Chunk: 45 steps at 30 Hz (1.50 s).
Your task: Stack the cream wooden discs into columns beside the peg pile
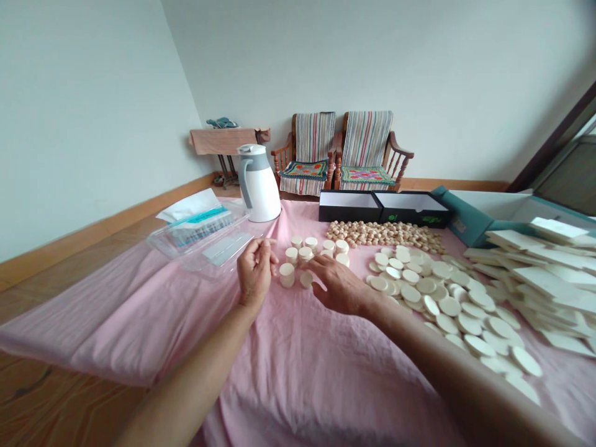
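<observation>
Left hand (254,272) pinches something small; right hand (338,285) spreads by a cream cylinder (306,279). Light, stiff: grip its sides

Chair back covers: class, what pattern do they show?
Vertical multicoloured stripes on the chair back cover, in the head view.

Left hand (254,271) and right hand (338,285): bare skin, long fingers, knuckles plainly visible. Left forearm (195,366) and right forearm (447,360): also bare to frame edge, tapering toward wrists, right appearing broader.
</observation>
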Tool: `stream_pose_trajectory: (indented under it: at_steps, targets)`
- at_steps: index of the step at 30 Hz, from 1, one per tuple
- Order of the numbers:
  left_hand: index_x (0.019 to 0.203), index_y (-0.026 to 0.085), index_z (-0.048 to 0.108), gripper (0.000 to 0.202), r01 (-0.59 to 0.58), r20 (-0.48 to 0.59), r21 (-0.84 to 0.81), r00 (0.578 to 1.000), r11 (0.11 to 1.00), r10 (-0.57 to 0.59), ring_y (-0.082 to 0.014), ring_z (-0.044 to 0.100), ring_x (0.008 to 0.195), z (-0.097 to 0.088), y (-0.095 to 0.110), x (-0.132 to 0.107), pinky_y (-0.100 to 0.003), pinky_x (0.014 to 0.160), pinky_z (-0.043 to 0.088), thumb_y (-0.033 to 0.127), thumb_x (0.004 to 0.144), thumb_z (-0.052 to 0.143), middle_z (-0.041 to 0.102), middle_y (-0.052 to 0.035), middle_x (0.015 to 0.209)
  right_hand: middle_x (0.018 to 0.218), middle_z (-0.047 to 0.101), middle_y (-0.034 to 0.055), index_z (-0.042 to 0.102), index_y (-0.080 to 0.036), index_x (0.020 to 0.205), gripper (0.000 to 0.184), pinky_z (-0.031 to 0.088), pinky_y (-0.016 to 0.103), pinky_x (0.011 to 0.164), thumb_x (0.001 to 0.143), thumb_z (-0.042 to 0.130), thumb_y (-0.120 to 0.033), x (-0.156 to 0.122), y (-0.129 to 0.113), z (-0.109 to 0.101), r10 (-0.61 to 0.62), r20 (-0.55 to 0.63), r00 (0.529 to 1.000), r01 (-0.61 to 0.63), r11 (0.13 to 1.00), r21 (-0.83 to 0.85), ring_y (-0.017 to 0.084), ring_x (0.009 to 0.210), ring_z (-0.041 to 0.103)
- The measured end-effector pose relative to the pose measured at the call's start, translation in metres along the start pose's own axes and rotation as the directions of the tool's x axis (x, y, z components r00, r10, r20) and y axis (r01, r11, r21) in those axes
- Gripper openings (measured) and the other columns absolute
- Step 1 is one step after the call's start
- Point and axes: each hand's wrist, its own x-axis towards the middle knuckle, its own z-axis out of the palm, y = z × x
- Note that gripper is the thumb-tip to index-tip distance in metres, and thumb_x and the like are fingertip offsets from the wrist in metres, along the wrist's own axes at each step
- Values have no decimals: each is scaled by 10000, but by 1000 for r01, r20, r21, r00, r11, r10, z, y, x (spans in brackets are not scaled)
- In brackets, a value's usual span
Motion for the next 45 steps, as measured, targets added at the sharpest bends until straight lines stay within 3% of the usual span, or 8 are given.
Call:
stream_pose_trajectory:
  at_steps: [3, 6, 10, 12, 17, 26, 36, 45]
  targets:
    - [848, 158, 579, 241, -9, -2, 6, 1000, 1000, 9, -55, 425, 375, 0, -2, 1, -152, 368, 325, 387, 861, 508, 500, 47, 539, 1032, 569, 91, 546, -158, 1063, 362, 432, 319, 817, 730, 457, -49, -12, 4, -11, 43, -107, 993, -41, 999, 16, 188, 937, 518]
    - [859, 156, 581, 242, -12, 6, 18, 1000, 1000, 12, -58, 429, 380, 1, -3, 1, -152, 371, 331, 384, 867, 501, 503, 44, 542, 950, 582, 71, 566, -167, 1012, 313, 425, 290, 754, 751, 441, -49, -29, 17, -27, 174, -192, 966, -176, 984, 7, 166, 854, 534]
    - [874, 158, 587, 241, -14, 33, 28, 999, 1000, 13, -59, 434, 384, 1, -3, 0, -152, 378, 334, 381, 869, 496, 510, 43, 545, 874, 608, 67, 613, -153, 945, 250, 401, 280, 695, 736, 493, -86, -56, 44, -46, 360, -103, 927, -370, 923, -107, 165, 774, 546]
    - [860, 158, 584, 241, -13, 33, 28, 999, 1000, 12, -58, 430, 380, 1, -4, 1, -153, 379, 334, 382, 868, 495, 508, 44, 541, 879, 626, 74, 637, -152, 943, 255, 392, 291, 719, 721, 524, -99, -67, 52, -49, 394, -24, 919, -392, 905, -167, 182, 808, 553]
    - [845, 155, 577, 236, -12, 27, 39, 1000, 999, 11, -54, 420, 380, 1, -6, 2, -151, 379, 328, 376, 867, 498, 496, 46, 538, 899, 634, 67, 668, -191, 920, 234, 360, 319, 784, 719, 568, -125, -78, 47, -43, 332, 87, 939, -306, 924, -229, 209, 900, 514]
    - [841, 154, 572, 230, -10, 25, 66, 1000, 998, 9, -57, 420, 383, 1, -8, 3, -148, 379, 320, 367, 867, 487, 495, 44, 537, 918, 586, 93, 636, -165, 875, 111, 357, 344, 820, 784, 587, -206, -71, 36, -38, 289, 143, 947, -237, 924, -301, 210, 918, 486]
    - [855, 150, 582, 242, -13, 13, 59, 1000, 998, 12, -59, 424, 378, -1, -8, 3, -150, 370, 329, 372, 871, 487, 502, 41, 542, 1008, 565, 111, 589, -132, 1005, 250, 406, 322, 814, 774, 513, -72, -7, 1, -25, -9, 95, 995, 18, 996, -92, 187, 924, 499]
    - [859, 149, 581, 239, -19, 14, 56, 1000, 998, 18, -60, 414, 383, 0, -6, 1, -155, 374, 322, 367, 875, 485, 502, 42, 543, 1035, 577, 111, 604, -142, 1039, 335, 409, 338, 837, 727, 516, -56, 12, -4, -14, -58, 94, 994, 66, 994, -86, 208, 987, 491]
